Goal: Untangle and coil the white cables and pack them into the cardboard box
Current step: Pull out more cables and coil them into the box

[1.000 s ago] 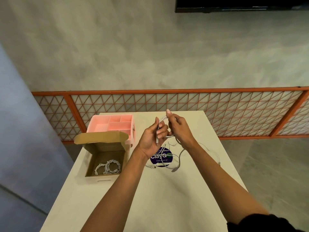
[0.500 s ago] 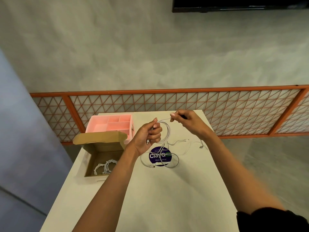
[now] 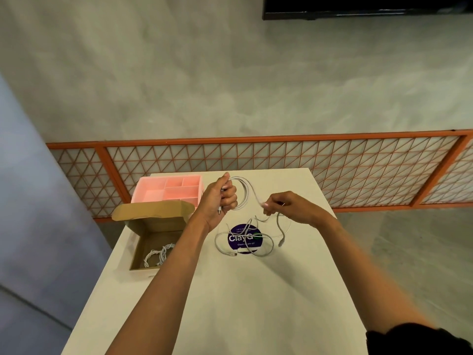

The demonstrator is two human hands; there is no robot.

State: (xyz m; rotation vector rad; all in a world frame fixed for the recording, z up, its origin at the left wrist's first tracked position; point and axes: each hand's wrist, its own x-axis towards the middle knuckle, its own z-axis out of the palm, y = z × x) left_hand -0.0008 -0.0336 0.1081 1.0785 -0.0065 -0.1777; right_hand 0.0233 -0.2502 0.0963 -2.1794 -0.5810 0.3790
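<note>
A white cable (image 3: 245,193) is being coiled, gripped by the left hand (image 3: 220,198) and pinched by the right hand (image 3: 284,206); another loop is judged due.

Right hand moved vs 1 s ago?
Yes. The right hand swung rightward off the left hand, from above the sticker to past its right edge, pinching the white cable.

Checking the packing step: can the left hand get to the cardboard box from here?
Probably yes: the cardboard box lies open beside the left hand, lid folded back, nothing between them; one coiled cable inside leaves room.
</note>
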